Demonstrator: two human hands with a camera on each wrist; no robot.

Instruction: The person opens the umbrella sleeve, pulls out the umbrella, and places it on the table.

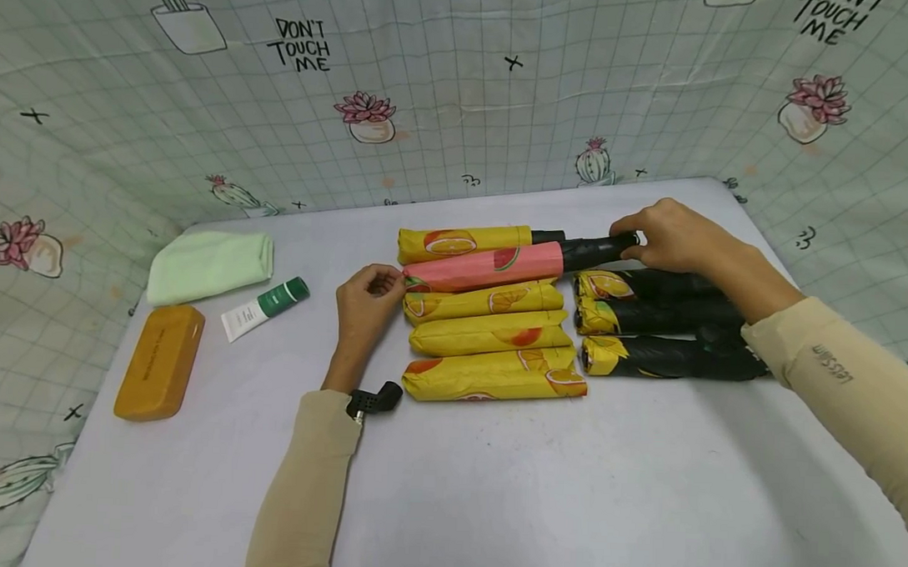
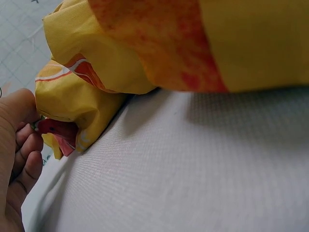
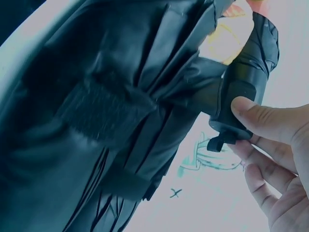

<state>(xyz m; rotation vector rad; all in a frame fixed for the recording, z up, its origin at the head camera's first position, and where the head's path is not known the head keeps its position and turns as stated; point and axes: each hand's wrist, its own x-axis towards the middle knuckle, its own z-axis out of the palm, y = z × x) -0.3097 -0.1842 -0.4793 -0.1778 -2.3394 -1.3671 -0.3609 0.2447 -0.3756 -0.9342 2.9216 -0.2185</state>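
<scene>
A folded umbrella in a pink watermelon-print sleeve (image 1: 492, 268) lies across the upper middle of the table. My right hand (image 1: 677, 233) holds its black handle end; in the right wrist view the thumb presses on the black handle (image 3: 241, 84), fingers beneath. At the opposite end, my left hand (image 1: 366, 305) pinches the pink tip (image 2: 58, 128) between thumb and fingers. Just behind it lies an umbrella in a yellow orange-print sleeve (image 1: 466, 244), its black end showing. Several yellow fruit-print sleeves (image 1: 490, 333) lie in a row in front.
Black folded umbrellas (image 1: 677, 358) with yellow ends lie at the right, under my right forearm. On the left are a folded pale green cloth (image 1: 210, 267), a white and green tube (image 1: 265, 308) and an orange-brown case (image 1: 160, 362). A printed curtain (image 1: 461, 83) hangs behind the table.
</scene>
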